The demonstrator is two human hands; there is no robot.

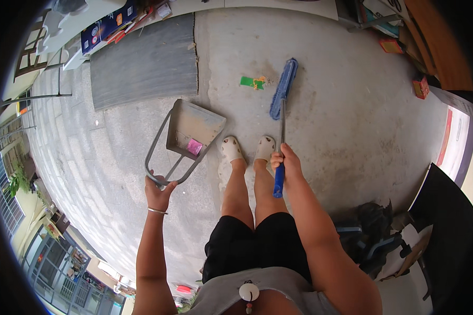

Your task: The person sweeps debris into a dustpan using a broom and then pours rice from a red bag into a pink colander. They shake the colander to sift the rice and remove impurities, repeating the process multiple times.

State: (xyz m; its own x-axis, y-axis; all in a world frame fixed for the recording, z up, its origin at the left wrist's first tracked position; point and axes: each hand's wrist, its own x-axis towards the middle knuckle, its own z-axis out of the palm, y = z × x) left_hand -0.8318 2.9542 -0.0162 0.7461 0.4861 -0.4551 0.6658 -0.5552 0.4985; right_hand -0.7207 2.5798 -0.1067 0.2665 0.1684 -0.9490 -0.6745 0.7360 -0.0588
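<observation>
My left hand (158, 190) is closed around the grey loop handle of a long-handled dustpan (201, 122), held left of my feet. Inside the pan lies a pink wrapper (194, 147) beside a little dirt. The fingers of my right hand (290, 164) wrap the shaft of a mop (284, 89), just above its blue grip. Its long blue fluffy head points away from me, in front of my right foot. To the left of the mop head, a green scrap (251, 82) with orange bits on it lies on the concrete floor.
A dark grey mat (144, 63) covers the far left floor, with a blue box (108, 27) at its far edge. Small orange-red boxes (420, 87) stand along the right side. A black panel (444, 226) and a black bag (373, 226) are near right.
</observation>
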